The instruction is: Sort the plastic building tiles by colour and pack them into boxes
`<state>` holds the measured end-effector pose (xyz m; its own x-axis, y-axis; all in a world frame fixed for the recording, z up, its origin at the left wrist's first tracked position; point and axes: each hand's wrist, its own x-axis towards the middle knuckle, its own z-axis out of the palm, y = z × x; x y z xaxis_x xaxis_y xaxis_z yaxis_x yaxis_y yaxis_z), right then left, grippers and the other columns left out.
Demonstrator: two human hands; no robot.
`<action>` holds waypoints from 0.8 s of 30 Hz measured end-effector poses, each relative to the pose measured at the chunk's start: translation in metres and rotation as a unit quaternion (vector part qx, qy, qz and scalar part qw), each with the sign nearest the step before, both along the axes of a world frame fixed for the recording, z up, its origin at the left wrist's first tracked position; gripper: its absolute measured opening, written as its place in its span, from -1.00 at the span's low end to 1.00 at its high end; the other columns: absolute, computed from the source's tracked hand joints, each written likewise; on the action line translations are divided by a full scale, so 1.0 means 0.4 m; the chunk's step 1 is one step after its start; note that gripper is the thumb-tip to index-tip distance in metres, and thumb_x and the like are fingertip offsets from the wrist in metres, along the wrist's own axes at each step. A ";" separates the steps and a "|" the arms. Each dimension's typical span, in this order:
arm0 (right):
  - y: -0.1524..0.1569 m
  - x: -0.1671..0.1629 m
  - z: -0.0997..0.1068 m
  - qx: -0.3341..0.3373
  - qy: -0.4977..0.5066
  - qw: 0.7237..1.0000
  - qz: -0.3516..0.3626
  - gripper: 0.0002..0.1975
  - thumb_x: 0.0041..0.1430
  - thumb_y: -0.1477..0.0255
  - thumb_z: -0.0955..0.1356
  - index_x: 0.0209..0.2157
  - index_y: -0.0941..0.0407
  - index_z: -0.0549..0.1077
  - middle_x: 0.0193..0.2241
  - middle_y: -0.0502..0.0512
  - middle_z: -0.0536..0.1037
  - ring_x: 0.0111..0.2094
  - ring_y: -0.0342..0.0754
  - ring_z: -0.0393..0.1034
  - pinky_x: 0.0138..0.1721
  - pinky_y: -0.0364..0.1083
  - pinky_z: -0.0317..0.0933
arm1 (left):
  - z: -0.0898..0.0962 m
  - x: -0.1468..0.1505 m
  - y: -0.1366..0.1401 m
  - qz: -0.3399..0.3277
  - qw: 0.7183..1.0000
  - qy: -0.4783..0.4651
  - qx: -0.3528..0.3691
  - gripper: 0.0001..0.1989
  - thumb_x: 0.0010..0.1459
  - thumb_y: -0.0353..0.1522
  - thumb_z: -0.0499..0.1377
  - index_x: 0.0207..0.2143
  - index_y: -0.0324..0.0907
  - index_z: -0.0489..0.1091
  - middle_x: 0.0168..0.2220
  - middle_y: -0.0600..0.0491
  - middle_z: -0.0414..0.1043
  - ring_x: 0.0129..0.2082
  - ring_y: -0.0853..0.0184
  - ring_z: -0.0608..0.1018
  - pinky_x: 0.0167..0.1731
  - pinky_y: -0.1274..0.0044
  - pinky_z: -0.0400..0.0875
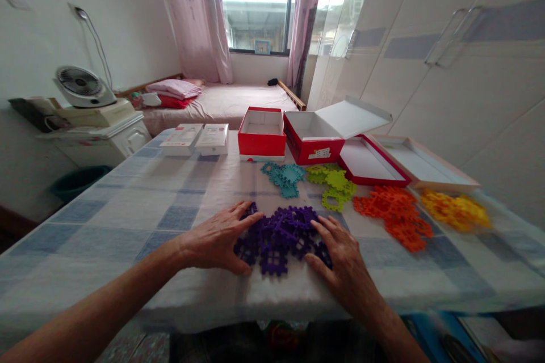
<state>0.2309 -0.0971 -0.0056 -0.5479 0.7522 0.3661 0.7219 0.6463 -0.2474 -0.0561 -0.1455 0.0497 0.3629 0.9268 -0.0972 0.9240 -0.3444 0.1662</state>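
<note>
A heap of purple interlocking plastic tiles (276, 238) with notched edges lies on the checked tablecloth. My left hand (221, 235) rests against the heap's left side, fingers spread over a few tiles. From the right, my right hand (338, 249) touches the heap with its fingers apart. Neither hand grips a tile. Behind the heap are a teal pile of tiles (287, 177) and a lime green pile (334, 184). Further right lie an orange pile (398, 212) and a yellow pile (455, 210).
Two white boxes (182, 139) stand at the table's back left. An open red box (261, 144) and a red box with a raised lid (315, 147) are behind the piles. Two shallow lids (426, 164) lie to their right. A bed (238, 96) stands beyond the table.
</note>
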 end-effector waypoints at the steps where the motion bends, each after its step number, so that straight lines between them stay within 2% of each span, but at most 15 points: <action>1: 0.000 0.000 0.001 0.000 0.000 1.000 0.000 -0.45 0.18 0.20 0.25 0.16 0.11 0.20 0.15 0.22 0.25 0.22 0.11 0.00 0.15 0.17 0.00 | 0.005 0.003 0.000 -0.003 1.000 -0.004 0.007 0.01 -0.23 -0.10 0.32 0.26 -0.09 -0.03 0.27 -0.26 -0.04 0.24 -0.03 0.10 0.12 0.25 0.14; 6: -0.001 0.001 0.002 0.003 -0.002 1.000 0.005 -0.47 0.19 0.20 0.24 0.16 0.11 0.19 0.16 0.22 0.24 0.22 0.11 0.01 0.14 0.17 0.00 | 0.009 0.008 0.002 -0.017 0.998 -0.025 0.052 -0.18 -0.13 -0.26 0.27 0.21 -0.02 0.08 0.15 -0.12 0.16 0.10 0.06 0.31 0.07 0.30 0.23; 12: -0.004 -0.001 0.002 -0.004 0.002 1.000 0.003 -0.48 0.19 0.23 0.26 0.16 0.09 0.19 0.17 0.21 0.22 0.21 0.09 0.02 0.16 0.16 -0.01 | 0.005 0.024 0.007 -0.024 0.994 0.002 0.105 -0.38 -0.09 -0.42 0.17 0.10 -0.07 0.21 0.10 -0.10 0.20 0.04 0.09 0.33 0.03 0.30 0.28; 18: -0.013 -0.005 0.015 -0.021 -0.002 1.000 0.002 -0.46 0.18 0.24 0.27 0.17 0.07 0.17 0.18 0.19 0.21 0.21 0.08 0.02 0.17 0.17 -0.03 | -0.005 0.035 0.015 -0.048 0.990 0.045 0.127 -0.35 -0.02 -0.49 0.08 0.18 -0.05 0.12 0.02 -0.10 0.30 -0.04 0.14 0.40 -0.07 0.34 0.38; 24: -0.026 -0.013 0.034 -0.043 -0.006 0.999 -0.014 -0.48 0.17 0.28 0.27 0.16 0.07 0.18 0.17 0.19 0.22 0.20 0.05 0.03 0.20 0.17 -0.07 | -0.047 0.029 0.015 -0.041 0.980 0.087 0.172 -0.38 -0.03 -0.58 0.01 0.14 -0.22 0.20 0.04 -0.20 0.31 0.01 0.10 0.41 -0.06 0.35 0.39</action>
<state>0.2258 -0.1076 0.0080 -0.5300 0.7958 0.2929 0.7431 0.6023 -0.2917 -0.0444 -0.1396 0.0309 0.4425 0.8842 0.1495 0.8953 -0.4258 -0.1311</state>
